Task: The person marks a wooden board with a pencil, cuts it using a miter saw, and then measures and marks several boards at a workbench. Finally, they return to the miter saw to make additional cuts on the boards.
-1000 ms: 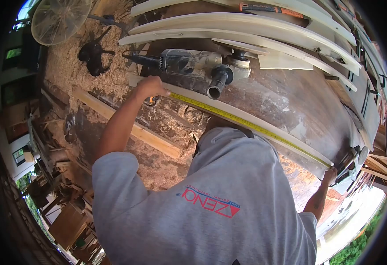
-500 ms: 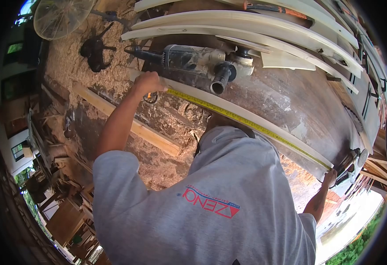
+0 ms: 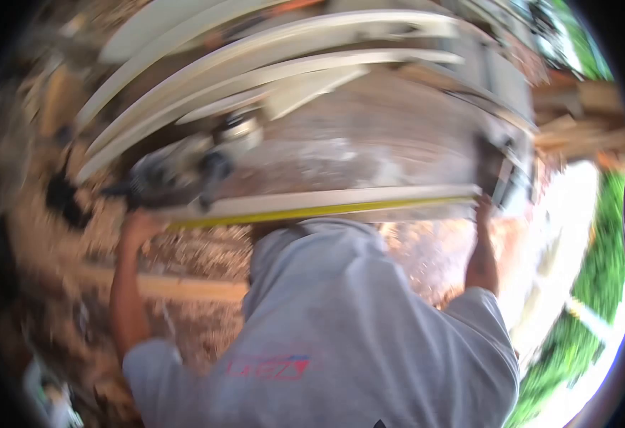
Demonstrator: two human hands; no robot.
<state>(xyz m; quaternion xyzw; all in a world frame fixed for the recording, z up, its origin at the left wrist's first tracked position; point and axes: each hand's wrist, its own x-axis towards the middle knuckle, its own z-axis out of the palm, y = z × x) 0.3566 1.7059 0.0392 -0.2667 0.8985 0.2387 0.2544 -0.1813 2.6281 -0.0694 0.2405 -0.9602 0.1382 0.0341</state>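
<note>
A yellow tape measure is stretched nearly level along the near edge of a long pale wooden strip. My left hand is closed at the tape's left end, where the case is hidden by blur. At the other end my right hand closes its fingers on the tape, by the strip's right tip. Just beyond my left hand lies a grey angle grinder with a stubby side handle. The grey shirt fills the lower middle, its red print smeared.
Several curved pale wooden pieces lie across the far side of the brown work surface. A second power tool is at the right edge. On the left, a wooden batten rests among shavings, and a dark object lies farther up.
The view has swung and blurred, so the tape and strip turn from slanted to nearly level. The grinder and curved pieces shift left in view. Both hands stay at the tape's ends.
</note>
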